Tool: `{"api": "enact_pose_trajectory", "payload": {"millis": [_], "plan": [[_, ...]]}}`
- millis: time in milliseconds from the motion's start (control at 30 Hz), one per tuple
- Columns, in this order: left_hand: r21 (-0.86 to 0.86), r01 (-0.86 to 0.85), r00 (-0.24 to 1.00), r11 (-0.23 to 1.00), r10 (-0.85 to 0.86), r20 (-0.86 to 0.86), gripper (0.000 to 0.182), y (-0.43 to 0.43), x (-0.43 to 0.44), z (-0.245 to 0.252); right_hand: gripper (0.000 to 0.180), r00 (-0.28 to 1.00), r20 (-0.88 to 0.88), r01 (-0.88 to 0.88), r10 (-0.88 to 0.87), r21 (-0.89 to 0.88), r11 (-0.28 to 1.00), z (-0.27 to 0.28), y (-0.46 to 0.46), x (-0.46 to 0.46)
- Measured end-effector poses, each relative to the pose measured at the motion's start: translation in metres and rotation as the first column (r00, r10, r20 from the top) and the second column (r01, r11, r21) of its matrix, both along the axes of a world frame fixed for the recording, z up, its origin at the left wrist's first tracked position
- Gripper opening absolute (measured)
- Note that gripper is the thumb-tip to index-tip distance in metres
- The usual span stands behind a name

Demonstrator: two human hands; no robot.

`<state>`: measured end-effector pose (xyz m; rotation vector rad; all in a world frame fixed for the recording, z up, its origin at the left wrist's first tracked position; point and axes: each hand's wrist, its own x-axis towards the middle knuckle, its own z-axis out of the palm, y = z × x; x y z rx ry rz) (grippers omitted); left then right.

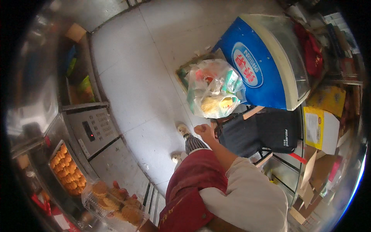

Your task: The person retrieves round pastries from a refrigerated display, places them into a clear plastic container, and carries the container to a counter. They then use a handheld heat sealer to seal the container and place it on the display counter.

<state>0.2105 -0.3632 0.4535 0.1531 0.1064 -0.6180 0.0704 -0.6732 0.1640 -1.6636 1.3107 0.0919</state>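
My left hand (123, 192), low at the left, holds up a clear plastic box (97, 204). Several round golden-brown biscuits (108, 200) show inside it, and my fingers wrap its far side. My right hand (204, 132) hangs in front of my red apron (194, 174) with its fingers loosely curled; I see nothing clear in it. Just beyond that hand is a bulging clear plastic bag (214, 90) of packaged goods. A black chair (261, 130) with wooden armrests stands close beside the same hand.
A tray of browned pastries (68, 169) sits at the left by a steel unit with a control panel (91, 132). At the right are a blue freezer (255, 63) marked Nestlé, a yellow-and-white carton (320, 130) and an opened cardboard box (316, 174). Pale floor tiles (133, 78) run between.
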Motion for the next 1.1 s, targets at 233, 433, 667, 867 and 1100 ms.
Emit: {"api": "enact_pose_trajectory", "payload": {"millis": [233,433,667,867,1100], "plan": [[0.037,0.083,0.996,0.996,-0.083,0.013,0.089,-0.011,0.017,0.002,0.046,0.994,0.020,0.113,-0.111,-0.098,0.989,-0.024,-0.041,0.003],[0.058,0.020,0.999,0.998,-0.019,-0.028,0.093,-0.011,0.016,0.003,0.039,0.915,0.174,0.389,-0.363,-0.151,0.909,-0.036,-0.094,0.039],[0.170,-0.056,0.995,0.984,0.069,-0.071,0.090,-0.012,0.014,0.010,0.044,0.832,0.171,0.550,-0.528,-0.137,0.824,-0.033,-0.155,0.080],[0.236,-0.008,1.000,0.972,0.008,0.003,0.086,-0.013,0.015,0.013,0.046,0.794,0.192,0.595,-0.577,-0.050,0.802,-0.047,-0.151,0.075],[0.159,0.033,0.992,0.987,-0.012,-0.127,0.094,-0.012,0.012,0.003,0.037,0.901,0.195,0.429,-0.387,-0.285,0.857,-0.058,-0.162,0.064]]}}
